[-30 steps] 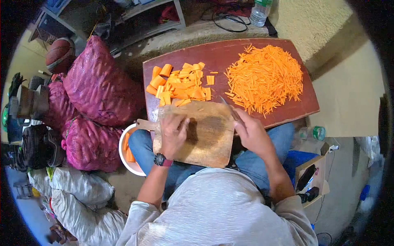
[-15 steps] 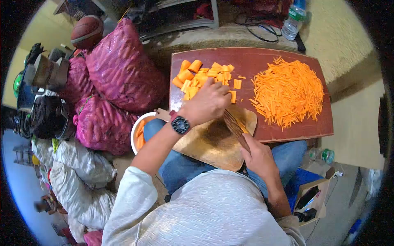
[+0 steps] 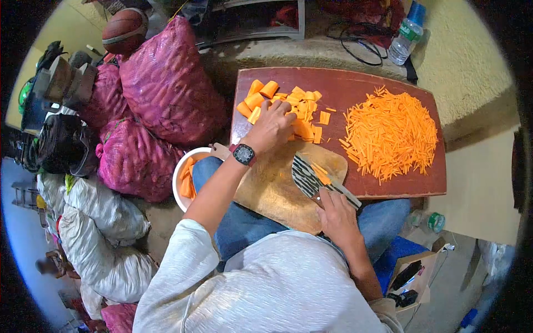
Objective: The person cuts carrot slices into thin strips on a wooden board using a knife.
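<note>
My left hand [image 3: 272,125], wearing a watch, reaches over the cut carrot pieces [image 3: 300,105] at the board's far edge. Its fingers are bent and a little apart, with fingertips touching the pieces; nothing shows clearly held. My right hand [image 3: 337,216] is closed on a knife [image 3: 308,178] with a black-and-white striped blade. The blade lies tilted over the right side of the wooden cutting board [image 3: 269,191], which rests on my lap. A few carrot sticks [image 3: 321,173] lie against the blade.
On the red-brown tabletop [image 3: 333,77] is a large heap of carrot sticks [image 3: 391,133]. A white bucket [image 3: 179,191] with carrots stands left of my knee. Full pink mesh sacks [image 3: 172,83] and white sacks [image 3: 94,244] crowd the left. A water bottle [image 3: 407,36] is behind the table.
My left hand has moved off the board's edge, up and left onto the carrot pieces. The knife has turned so its striped blade shows broadly, with sticks beside it.
</note>
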A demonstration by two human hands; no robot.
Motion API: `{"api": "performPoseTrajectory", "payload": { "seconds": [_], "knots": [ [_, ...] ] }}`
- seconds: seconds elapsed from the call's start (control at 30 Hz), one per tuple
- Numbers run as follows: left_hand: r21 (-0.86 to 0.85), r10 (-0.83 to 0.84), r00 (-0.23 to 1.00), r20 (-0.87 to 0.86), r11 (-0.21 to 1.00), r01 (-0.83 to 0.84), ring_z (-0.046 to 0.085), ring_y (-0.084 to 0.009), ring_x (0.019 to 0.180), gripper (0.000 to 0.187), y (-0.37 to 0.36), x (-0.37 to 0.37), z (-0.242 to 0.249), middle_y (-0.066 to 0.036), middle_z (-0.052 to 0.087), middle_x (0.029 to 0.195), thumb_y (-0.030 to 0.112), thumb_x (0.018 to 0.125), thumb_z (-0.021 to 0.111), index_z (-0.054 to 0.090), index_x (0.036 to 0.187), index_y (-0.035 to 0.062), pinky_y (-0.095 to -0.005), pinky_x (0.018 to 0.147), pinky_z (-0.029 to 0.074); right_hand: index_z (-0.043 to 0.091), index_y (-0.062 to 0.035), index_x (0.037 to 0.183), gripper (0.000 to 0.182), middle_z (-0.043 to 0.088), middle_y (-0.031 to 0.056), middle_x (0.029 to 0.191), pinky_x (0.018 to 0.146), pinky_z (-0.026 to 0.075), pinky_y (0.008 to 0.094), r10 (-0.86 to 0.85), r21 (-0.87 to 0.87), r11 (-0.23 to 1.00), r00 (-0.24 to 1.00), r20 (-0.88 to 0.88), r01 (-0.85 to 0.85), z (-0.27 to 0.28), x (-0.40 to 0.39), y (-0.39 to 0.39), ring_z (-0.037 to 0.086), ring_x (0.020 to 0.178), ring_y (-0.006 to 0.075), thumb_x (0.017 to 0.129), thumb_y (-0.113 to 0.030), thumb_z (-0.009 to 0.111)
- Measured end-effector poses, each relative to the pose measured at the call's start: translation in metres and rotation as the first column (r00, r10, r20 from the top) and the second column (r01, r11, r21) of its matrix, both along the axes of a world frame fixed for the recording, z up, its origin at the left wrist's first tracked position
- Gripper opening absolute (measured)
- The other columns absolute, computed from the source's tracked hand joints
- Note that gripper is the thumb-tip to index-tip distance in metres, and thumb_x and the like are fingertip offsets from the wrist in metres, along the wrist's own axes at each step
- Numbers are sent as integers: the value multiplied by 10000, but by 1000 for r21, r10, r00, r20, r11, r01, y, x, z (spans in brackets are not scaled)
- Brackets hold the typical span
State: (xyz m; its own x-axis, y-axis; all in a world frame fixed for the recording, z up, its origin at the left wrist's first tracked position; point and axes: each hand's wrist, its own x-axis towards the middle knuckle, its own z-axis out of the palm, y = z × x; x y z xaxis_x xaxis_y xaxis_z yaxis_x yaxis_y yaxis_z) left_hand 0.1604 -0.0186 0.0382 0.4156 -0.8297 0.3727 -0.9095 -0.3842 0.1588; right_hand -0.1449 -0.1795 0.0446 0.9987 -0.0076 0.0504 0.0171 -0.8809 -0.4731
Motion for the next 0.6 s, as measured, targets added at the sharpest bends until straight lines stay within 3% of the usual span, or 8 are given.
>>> {"api": "performPoseTrajectory", "payload": {
  "seconds": [0.23,0.33,0.4,0.6],
  "knots": [
    [-54,35,996,-80,998,-39,600,-321,1176,208,8,1,-8,-123,665,1146,246,915,780,767,1055,93,-529,1028,418,584,27,1433,589,654,213,1180,930,564,511,-2,12,1000,999,-46,3,0,4,-1,648,1106,417,914,-152,797],
    [63,53,987,-149,997,-44,607,-311,1170,186,9,-2,-4,-117,670,1139,243,931,763,771,1047,98,-528,1018,419,568,13,1434,577,636,200,1173,940,567,495,12,-29,999,999,-52,-13,-2,4,-1,639,1088,397,939,-190,784],
    [146,55,993,-102,989,-40,608,-301,1175,155,11,-4,-4,-113,671,1143,195,933,723,771,1036,89,-524,1013,417,562,11,1445,584,632,204,1185,945,567,500,7,-10,1000,998,-61,-8,-2,4,-1,634,1106,401,947,-204,777],
    [79,-7,999,-38,997,10,612,-302,1167,178,12,-2,-11,-122,678,1148,113,882,681,766,1029,60,-513,1008,419,546,8,1465,620,627,203,1213,950,566,505,8,-29,1000,997,-82,-10,-4,4,-1,623,1139,402,930,-194,786]
  ]
}}
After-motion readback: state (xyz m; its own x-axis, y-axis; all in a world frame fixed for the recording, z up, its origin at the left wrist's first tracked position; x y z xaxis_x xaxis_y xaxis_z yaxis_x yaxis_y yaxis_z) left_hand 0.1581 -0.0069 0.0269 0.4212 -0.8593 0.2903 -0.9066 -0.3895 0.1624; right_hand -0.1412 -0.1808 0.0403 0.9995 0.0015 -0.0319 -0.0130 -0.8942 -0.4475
